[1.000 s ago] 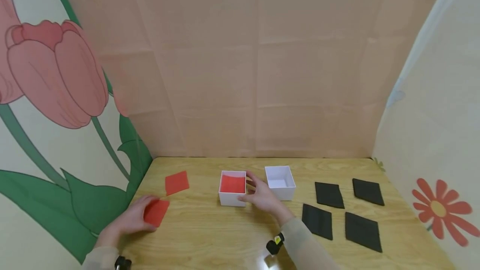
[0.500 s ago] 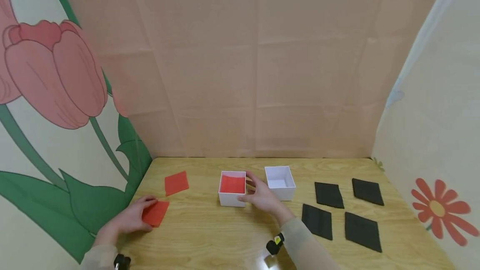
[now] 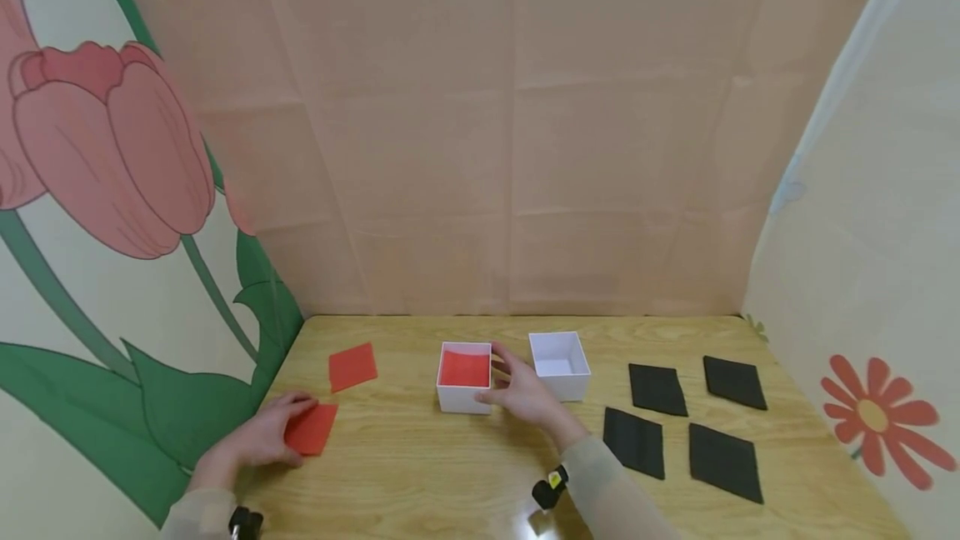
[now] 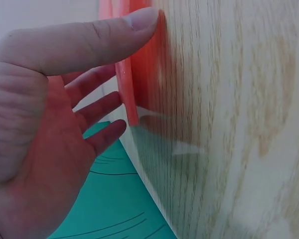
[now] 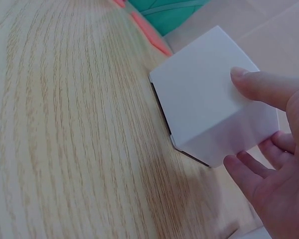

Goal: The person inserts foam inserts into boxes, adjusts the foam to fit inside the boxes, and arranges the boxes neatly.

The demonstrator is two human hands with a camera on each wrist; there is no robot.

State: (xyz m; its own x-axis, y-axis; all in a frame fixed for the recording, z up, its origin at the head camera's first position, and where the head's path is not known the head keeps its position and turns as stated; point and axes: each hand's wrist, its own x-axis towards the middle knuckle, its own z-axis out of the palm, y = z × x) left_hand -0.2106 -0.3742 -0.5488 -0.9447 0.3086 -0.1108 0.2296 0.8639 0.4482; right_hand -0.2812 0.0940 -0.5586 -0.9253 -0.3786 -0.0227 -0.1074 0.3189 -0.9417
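Observation:
On the left of the table, my left hand (image 3: 258, 436) has its thumb and fingers on a thin red square sheet (image 3: 315, 430). From the left wrist view, the thumb (image 4: 139, 20) lies across the sheet's near side, and the fingertips meet its far edge. Near the middle, my right hand (image 3: 528, 394) grips a white square box (image 3: 461, 399) at its right front corner. Its thumb (image 5: 249, 82) is on the front wall, with the other fingers along the right side. A red piece (image 3: 465, 367) lies inside that box.
Behind the held sheet lies another red square (image 3: 353, 367). A second white box (image 3: 567, 391), its white inner floor showing, stands right of the first. Several black squares (image 3: 633, 443) lie on the right of the wooden table (image 3: 420, 490). A brown sheet (image 3: 510, 148) hangs behind.
My left hand has shifted slightly left and its thumb has drawn in at the red sheet's lower edge. The right hand and the box have not moved.

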